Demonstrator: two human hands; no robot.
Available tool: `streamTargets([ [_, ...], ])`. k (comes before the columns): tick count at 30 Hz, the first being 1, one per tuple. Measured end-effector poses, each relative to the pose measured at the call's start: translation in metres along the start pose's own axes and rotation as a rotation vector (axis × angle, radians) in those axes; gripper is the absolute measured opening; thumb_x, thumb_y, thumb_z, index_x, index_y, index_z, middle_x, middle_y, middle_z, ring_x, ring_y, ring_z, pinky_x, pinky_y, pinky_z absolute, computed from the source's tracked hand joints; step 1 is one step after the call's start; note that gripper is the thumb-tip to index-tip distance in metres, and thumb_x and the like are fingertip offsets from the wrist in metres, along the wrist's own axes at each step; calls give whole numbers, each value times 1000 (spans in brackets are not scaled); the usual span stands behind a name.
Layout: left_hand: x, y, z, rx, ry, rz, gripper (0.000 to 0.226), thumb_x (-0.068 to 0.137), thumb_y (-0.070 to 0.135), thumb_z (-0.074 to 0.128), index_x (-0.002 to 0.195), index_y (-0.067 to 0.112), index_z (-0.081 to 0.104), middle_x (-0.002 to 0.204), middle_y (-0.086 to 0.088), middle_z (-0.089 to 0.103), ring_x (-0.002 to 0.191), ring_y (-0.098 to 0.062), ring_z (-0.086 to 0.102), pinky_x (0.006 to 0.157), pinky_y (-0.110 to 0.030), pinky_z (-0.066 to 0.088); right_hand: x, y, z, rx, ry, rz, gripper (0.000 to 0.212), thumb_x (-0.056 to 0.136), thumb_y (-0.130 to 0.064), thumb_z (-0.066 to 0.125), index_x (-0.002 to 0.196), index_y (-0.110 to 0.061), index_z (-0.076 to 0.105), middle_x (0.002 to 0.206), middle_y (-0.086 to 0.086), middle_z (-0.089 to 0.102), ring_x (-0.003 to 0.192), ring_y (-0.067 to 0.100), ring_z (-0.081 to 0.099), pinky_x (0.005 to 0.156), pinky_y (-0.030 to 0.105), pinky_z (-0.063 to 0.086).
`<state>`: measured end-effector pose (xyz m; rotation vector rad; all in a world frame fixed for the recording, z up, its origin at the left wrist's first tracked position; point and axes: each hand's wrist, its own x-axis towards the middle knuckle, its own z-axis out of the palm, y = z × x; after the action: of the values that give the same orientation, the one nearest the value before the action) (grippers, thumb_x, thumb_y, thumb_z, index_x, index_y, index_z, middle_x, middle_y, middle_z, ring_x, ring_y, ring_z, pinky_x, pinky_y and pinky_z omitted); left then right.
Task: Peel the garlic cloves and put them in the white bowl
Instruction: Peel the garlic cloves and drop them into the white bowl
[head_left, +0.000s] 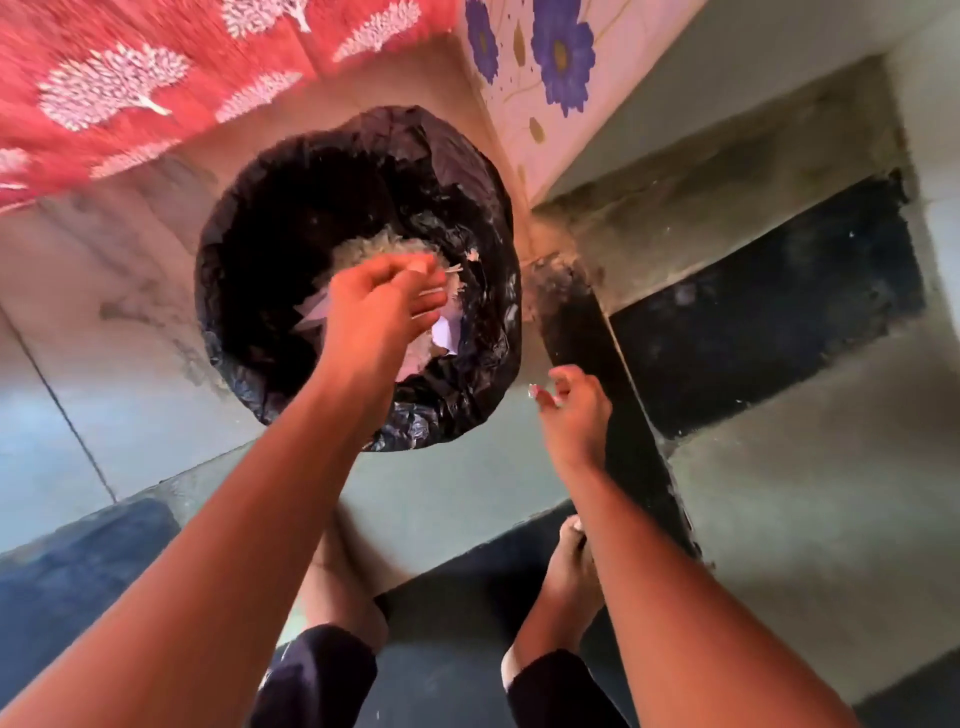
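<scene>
1. The left hand (384, 306) hangs over the mouth of a bin lined with a black plastic bag (467, 171). Its fingers are bunched and curled downward around thin, pale garlic skins (451, 270), some of which poke out past the fingertips.

2. The right hand (571, 410) is off to the side of the bin, outside its rim. Its fingers are loosely curled; a small pale flake sits at the fingertips, but whether it is pinched or merely stuck there I cannot tell.

3. Below the left fingers, inside the bag, lies a heap of pale shredded waste and scraps of white paper (444, 332).

4. Neither the garlic cloves nor the white bowl is in view, so what the fingers deal with here is only the peelings.

5. Handling, as a judgement: the skins look papery, almost weightless and brittle. They will likely cling to damp fingers rather than drop cleanly, and may drift sideways as they fall.

6. Where to hold, as a judgement: a loose bunch between fingertips and thumb is enough, with no squeeze needed. Spreading the fingers low, close above the heap, and rubbing the pads together should free the stuck flakes.

7. The bare feet (566, 566) stand on the floor beneath the forearms.
</scene>
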<state>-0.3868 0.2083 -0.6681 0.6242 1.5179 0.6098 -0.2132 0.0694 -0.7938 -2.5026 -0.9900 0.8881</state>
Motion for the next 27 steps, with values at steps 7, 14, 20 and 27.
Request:
streamTargets([
  [7,8,-15,-5,-39,40,12,19,103,7,54,107,7,73,102,-10,79,100,-25,77,91,-33,61,23,34,55,-66,-89,-53,27,86,8,53,102,-5,71,101,13,59,85,28,61,72,34,47],
  [14,5,-10,-8,-80,26,-66,20,103,7,54,111,2,71,103,-13,79,99,-25,77,89,-31,62,19,8,22,81,19,-17,28,78,15,61,81,-8,76,80,10,72,74,23,68,67,19,47],
  [20,-26,15,-7,-216,-32,-243,23,105,19,49,111,9,70,110,-13,76,96,-22,72,88,-31,54,-49,-106,-64,354,151,-379,28,89,16,59,101,-2,77,94,6,69,85,16,69,77,24,55],
  [27,-21,31,-26,-493,-6,-369,58,111,47,31,117,-1,65,115,-19,71,73,-16,69,70,-26,50,-52,-179,-44,252,-43,-681,26,81,11,73,103,-1,78,98,9,76,88,18,71,85,23,55],
])
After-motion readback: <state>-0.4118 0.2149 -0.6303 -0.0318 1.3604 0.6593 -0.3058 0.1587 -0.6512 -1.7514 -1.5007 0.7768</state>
